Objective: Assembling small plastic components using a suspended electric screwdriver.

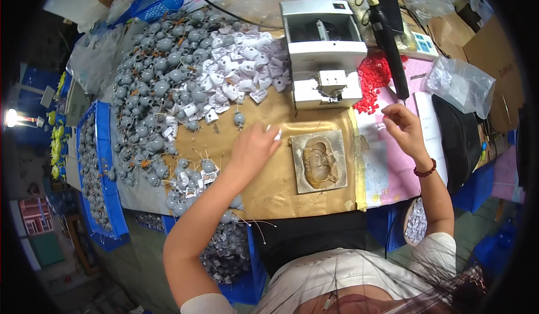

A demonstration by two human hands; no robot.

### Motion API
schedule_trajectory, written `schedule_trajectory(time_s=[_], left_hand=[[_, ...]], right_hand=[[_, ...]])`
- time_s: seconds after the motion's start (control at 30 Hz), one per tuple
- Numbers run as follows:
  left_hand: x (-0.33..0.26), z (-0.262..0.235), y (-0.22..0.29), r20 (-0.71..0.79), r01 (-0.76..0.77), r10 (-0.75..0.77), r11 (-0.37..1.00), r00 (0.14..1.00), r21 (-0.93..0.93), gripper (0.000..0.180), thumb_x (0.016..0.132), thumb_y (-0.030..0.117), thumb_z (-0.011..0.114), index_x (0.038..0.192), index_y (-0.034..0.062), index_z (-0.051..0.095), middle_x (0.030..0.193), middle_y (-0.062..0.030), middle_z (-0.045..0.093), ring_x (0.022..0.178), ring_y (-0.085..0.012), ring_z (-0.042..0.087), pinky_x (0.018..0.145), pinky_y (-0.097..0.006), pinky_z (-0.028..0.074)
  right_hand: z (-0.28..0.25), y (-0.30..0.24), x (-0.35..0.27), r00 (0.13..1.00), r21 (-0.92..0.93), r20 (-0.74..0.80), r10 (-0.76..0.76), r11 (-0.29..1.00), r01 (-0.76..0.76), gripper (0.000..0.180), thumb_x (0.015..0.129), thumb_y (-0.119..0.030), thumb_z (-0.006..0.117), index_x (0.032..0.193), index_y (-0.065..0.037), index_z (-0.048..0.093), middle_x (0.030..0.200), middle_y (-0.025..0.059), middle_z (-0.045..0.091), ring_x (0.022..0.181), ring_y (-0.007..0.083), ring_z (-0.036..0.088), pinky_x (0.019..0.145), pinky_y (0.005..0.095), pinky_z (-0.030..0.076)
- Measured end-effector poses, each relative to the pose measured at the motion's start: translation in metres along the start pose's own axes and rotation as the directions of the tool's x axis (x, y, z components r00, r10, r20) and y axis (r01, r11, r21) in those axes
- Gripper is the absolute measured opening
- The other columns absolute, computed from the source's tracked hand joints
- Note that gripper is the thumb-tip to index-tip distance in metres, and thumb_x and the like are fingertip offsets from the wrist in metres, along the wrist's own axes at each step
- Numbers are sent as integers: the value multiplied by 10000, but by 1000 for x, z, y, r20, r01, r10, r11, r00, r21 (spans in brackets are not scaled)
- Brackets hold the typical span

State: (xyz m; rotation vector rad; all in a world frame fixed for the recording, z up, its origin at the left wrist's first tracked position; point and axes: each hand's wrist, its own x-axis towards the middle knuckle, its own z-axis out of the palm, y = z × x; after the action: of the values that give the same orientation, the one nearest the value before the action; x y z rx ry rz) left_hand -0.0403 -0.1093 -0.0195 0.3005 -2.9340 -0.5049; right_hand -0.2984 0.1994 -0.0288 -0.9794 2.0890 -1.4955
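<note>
In the head view, my left hand pinches a small white piece between its fingers, over the middle of the counter, back from the front edge. I judge it light, stiff plastic, perhaps slick, best held by its sides. My right hand curls over the counter's right part, near the red bits; I cannot tell whether its fingers grip anything. Between them sits a hollowed block; behind it, a machine fills the way toward the back edge. Grey parts heap leftward, crowding my left forearm.
</note>
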Motion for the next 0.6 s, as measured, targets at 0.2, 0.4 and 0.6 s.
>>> schedule_trajectory(time_s=[0.2, 0.4, 0.6], left_hand=[[-37, -9, -5, 161, -75, 76, 997, 984, -14, 259, 827, 144, 746, 1048, 70, 633, 905, -145, 568, 893, -350, 616, 712, -449, 514], [-22, -20, -4, 120, -191, 208, 972, 971, -137, 294, 788, 131, 778, 1030, 67, 624, 944, -119, 591, 920, -318, 617, 763, -399, 525], [-11, -8, 67, 107, -132, 176, 934, 979, -332, 258, 769, 136, 796, 949, 77, 621, 929, -93, 600, 900, -304, 614, 794, -403, 511]], right_hand=[[37, -17, -3, 978, 217, 207, 5, 975, -51, 103, 920, -29, 693, 998, 6, 634, 912, 10, 664, 838, 67, 641, 748, 231, 529], [68, -43, 1, 935, 253, 355, -1, 963, -95, 86, 920, 11, 679, 998, 15, 643, 975, 36, 639, 855, 99, 618, 802, 259, 517], [73, -49, 2, 917, 118, 263, -302, 953, 280, 111, 868, -15, 730, 963, -17, 672, 913, 63, 666, 791, 138, 644, 682, 282, 516]])
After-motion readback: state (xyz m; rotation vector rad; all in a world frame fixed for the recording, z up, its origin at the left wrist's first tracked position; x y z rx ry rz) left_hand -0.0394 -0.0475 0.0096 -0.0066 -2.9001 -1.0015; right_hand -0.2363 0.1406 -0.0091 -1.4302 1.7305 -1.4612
